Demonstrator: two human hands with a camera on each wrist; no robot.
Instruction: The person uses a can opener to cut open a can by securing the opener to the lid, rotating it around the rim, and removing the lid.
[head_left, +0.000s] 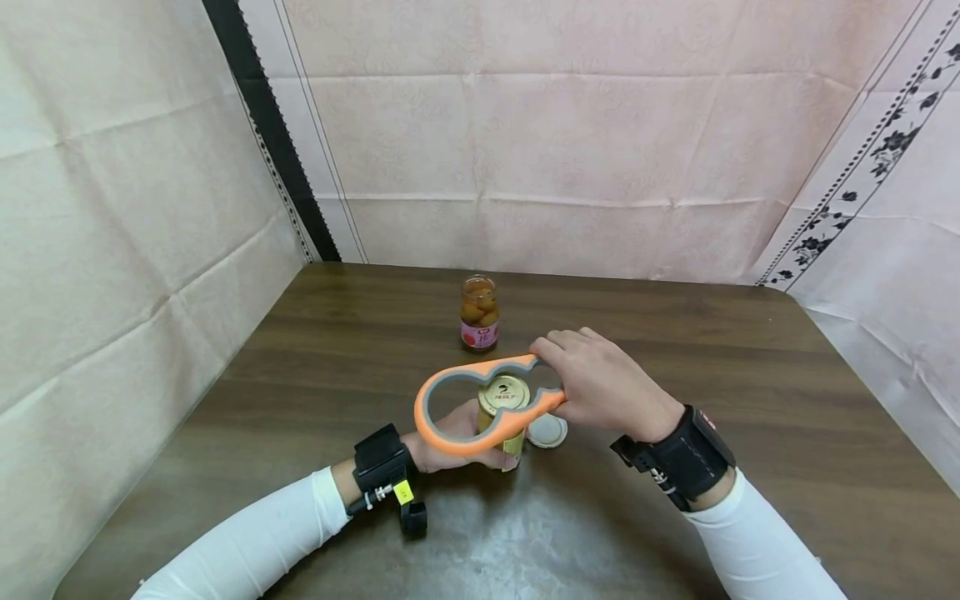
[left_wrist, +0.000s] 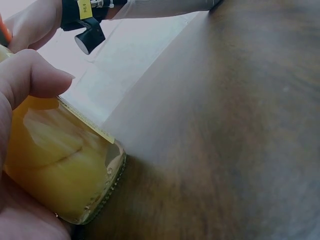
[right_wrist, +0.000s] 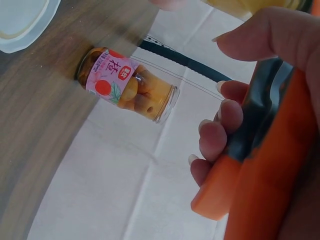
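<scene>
My left hand grips a glass jar of yellow fruit with a gold lid. In the left wrist view the jar leans, with thumb and palm about its side. My right hand holds an orange and grey jar opener by its handle ends. From the head view, the gold lid shows between the opener's two arms; whether they touch it I cannot tell. The right wrist view has the fingers curled round the orange handles.
Behind the hands stands a lidless jar of brown fruit with a pink-purple label. A whitish round lid lies on the wooden table, just right of the held jar. Pale cloth hangs behind the table.
</scene>
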